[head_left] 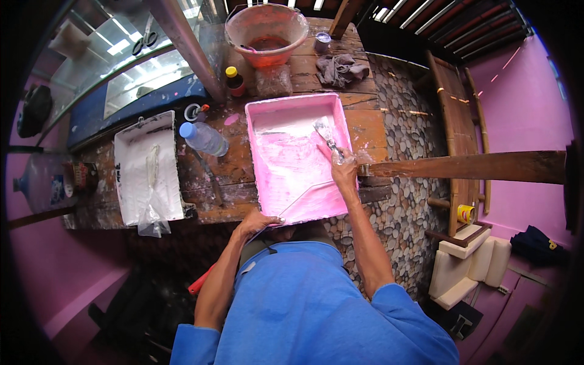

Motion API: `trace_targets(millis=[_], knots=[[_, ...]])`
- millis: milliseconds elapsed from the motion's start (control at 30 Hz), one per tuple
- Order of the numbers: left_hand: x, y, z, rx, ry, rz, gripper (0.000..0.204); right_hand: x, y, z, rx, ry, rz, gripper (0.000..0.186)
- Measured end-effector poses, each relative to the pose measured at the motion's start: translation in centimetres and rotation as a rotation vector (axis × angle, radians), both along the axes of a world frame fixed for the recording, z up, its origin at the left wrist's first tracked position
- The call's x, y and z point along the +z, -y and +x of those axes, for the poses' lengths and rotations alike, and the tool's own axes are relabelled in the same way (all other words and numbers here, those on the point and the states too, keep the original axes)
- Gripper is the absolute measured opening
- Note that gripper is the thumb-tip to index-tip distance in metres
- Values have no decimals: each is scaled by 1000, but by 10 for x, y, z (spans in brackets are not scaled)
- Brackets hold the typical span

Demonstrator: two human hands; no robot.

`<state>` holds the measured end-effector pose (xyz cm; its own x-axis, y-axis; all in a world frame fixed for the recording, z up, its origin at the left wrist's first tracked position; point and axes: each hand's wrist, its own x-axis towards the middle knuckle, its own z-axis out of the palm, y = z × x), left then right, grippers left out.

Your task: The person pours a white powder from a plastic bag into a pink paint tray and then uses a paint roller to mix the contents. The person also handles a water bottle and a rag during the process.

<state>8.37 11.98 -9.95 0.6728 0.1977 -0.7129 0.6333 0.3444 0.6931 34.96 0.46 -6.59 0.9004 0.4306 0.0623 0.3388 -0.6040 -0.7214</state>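
Observation:
A pink tray (251, 146) with raised sides lies before me on the wooden table, its bottom smeared with pink and white paste. My right hand (344, 167) is closed round the handle of a scraper (328, 137), whose paste-caked blade points toward the tray's far right part. At the near left corner, my left hand (259, 222) grips the tray's rim, its fingertips partly hidden. A thin pale line runs from beside that hand across the tray; whether it is a cord or a stick, I cannot make out.
Left of the tray stand a capped water bottle (205, 140) and a white tray (123, 176) holding a plastic bag (152, 201). Behind are a bucket (267, 55), a yellow-capped bottle (235, 85) and a crumpled cloth (342, 70). A wooden beam (468, 167) juts out at right.

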Motion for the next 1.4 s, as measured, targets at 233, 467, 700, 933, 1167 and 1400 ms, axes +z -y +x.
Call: trace_targets(millis=[233,467,700,933,1167,1400], knots=[[-5,-6,-7,-4,20,-66,41,11,-15,-5,-2,101,-18,25],[-8,-13,-19,48,12,-178,37,27,-25,-14,-40,113,-40,26],[-5,-19,-18,-29,63,-256,47,47,-46,-29,-59,149,-21,23],[12,-27,-13,-143,1,-143,49,7,-70,-53,-11,33,-66,24],[4,-26,-16,-131,44,-86,50,-32,-83,-84,73,-112,152,25],[-3,-26,-19,-143,35,60,38,-19,-74,-82,-64,-155,129,22]])
